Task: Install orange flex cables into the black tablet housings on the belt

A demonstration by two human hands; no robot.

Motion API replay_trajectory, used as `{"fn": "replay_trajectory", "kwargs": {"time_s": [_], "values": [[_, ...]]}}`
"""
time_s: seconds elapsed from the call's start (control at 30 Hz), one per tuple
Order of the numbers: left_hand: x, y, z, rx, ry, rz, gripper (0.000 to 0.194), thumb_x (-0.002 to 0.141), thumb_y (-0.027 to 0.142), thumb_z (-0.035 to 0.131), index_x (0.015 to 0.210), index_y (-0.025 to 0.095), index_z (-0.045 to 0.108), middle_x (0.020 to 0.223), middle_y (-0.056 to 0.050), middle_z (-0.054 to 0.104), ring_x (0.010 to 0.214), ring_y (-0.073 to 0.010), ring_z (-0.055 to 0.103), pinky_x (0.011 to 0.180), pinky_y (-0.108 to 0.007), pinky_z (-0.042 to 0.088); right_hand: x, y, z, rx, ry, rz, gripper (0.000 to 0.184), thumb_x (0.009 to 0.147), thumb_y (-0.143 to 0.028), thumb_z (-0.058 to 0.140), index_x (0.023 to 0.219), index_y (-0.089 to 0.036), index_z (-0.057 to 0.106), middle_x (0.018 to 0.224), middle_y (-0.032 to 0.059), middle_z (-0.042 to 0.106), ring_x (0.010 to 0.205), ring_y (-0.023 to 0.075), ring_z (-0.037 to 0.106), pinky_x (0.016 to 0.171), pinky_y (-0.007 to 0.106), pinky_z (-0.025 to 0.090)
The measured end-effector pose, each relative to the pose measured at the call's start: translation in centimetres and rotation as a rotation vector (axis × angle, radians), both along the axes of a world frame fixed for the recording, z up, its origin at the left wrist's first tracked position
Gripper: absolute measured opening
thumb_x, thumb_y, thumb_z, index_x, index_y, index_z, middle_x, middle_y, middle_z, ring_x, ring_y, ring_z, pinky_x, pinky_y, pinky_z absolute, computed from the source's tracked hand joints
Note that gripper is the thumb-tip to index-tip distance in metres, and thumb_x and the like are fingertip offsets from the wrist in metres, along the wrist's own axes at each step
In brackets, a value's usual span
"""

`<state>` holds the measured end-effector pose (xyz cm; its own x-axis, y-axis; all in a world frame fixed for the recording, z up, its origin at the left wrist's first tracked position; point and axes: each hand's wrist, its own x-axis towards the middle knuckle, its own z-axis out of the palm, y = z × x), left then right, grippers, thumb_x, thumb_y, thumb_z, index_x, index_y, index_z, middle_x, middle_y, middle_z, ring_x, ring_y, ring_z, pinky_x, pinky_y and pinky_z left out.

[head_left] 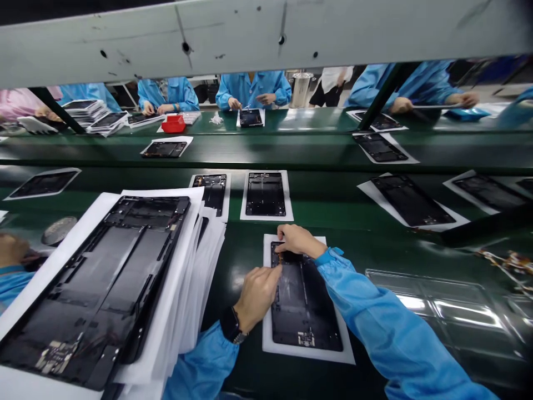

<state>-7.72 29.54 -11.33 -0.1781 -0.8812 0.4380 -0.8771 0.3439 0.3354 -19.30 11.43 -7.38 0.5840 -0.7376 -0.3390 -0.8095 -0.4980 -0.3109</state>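
A black tablet housing (291,311) lies on a white sheet (308,355) on the green bench in front of me. Near its upper left corner sits a small orange flex cable (280,259). My left hand (259,291), with a dark watch on the wrist, has its fingers drawn together and a fingertip at the lower end of that cable. My right hand (297,241) reaches over the housing's top edge, fingers curled down beside the cable's upper end. Whatever either hand's fingertips pinch is hidden or too small to make out.
A tall stack of housings (120,278) between white sheets rises at left. Clear plastic trays (453,305) lie at right, near loose cables (510,264). More housings (265,194) lie beyond. A grey beam (233,33) crosses overhead; co-workers in blue sit opposite, behind a red bin (174,124).
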Motion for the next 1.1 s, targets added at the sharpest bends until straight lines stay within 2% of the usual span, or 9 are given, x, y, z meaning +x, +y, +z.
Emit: {"fn": "replay_trajectory", "kwargs": {"time_s": [0.1, 0.2, 0.37, 0.5, 0.67, 1.1], "values": [[-0.2, -0.1, -0.1, -0.017, 0.010, 0.005, 0.020, 0.095, 0.011, 0.050, 0.112, 0.013, 0.059, 0.084, -0.004, 0.067, 0.074, -0.0178, 0.063, 0.066, -0.032, 0.045, -0.4, 0.3, -0.3, -0.010, -0.004, 0.042, 0.041, 0.068, -0.045, 0.079, 0.095, -0.021, 0.060, 0.093, 0.0049, 0.066, 0.085, 0.0207, 0.061, 0.062, 0.025, 0.033], [-0.2, -0.1, 0.0, -0.044, 0.017, -0.008, 0.015, 0.094, 0.010, 0.050, 0.104, 0.014, 0.061, 0.085, -0.004, 0.067, 0.074, -0.0179, 0.062, 0.065, -0.032, 0.047, -0.6, 0.7, -0.3, -0.056, -0.024, 0.103, 0.037, 0.073, -0.040, 0.076, 0.099, -0.021, 0.058, 0.098, 0.0057, 0.065, 0.089, 0.0218, 0.062, 0.063, 0.025, 0.034], [-0.3, -0.2, -0.1, -0.088, 0.053, -0.043, 0.017, 0.094, 0.010, 0.050, 0.103, 0.013, 0.063, 0.112, -0.008, 0.067, 0.098, -0.0195, 0.063, 0.080, -0.033, 0.054, -1.2, 1.5, -0.5, -0.166, -0.084, 0.158, 0.032, 0.084, -0.040, 0.068, 0.104, -0.019, 0.055, 0.106, 0.0065, 0.062, 0.090, 0.0219, 0.062, 0.067, 0.028, 0.035], [-0.2, -0.3, -0.9, -0.125, 0.039, -0.110, 0.019, 0.095, 0.009, 0.048, 0.105, 0.012, 0.064, 0.115, -0.007, 0.068, 0.106, -0.0196, 0.064, 0.088, -0.033, 0.055, -2.0, 1.9, -1.1, -0.225, -0.115, 0.154, 0.031, 0.089, -0.041, 0.063, 0.109, -0.018, 0.054, 0.111, 0.0073, 0.058, 0.086, 0.0203, 0.062, 0.069, 0.029, 0.037], [-0.1, -0.2, -1.4, -0.073, -0.016, -0.153, 0.018, 0.096, 0.011, 0.047, 0.102, 0.012, 0.065, 0.114, -0.007, 0.068, 0.102, -0.0196, 0.066, 0.085, -0.034, 0.057, -2.4, 1.6, -1.5, -0.206, -0.145, 0.153, 0.035, 0.084, -0.043, 0.069, 0.107, -0.021, 0.054, 0.107, 0.0045, 0.057, 0.082, 0.0195, 0.062, 0.065, 0.029, 0.035], [0.3, -0.3, -0.9, -0.031, -0.052, -0.198, 0.016, 0.095, 0.011, 0.050, 0.101, 0.012, 0.065, 0.114, -0.006, 0.069, 0.103, -0.0201, 0.066, 0.085, -0.035, 0.057, -2.6, 1.6, -1.4, -0.206, -0.155, 0.134, 0.035, 0.085, -0.044, 0.067, 0.107, -0.021, 0.052, 0.105, 0.0031, 0.057, 0.079, 0.0209, 0.062, 0.062, 0.030, 0.034]]}}
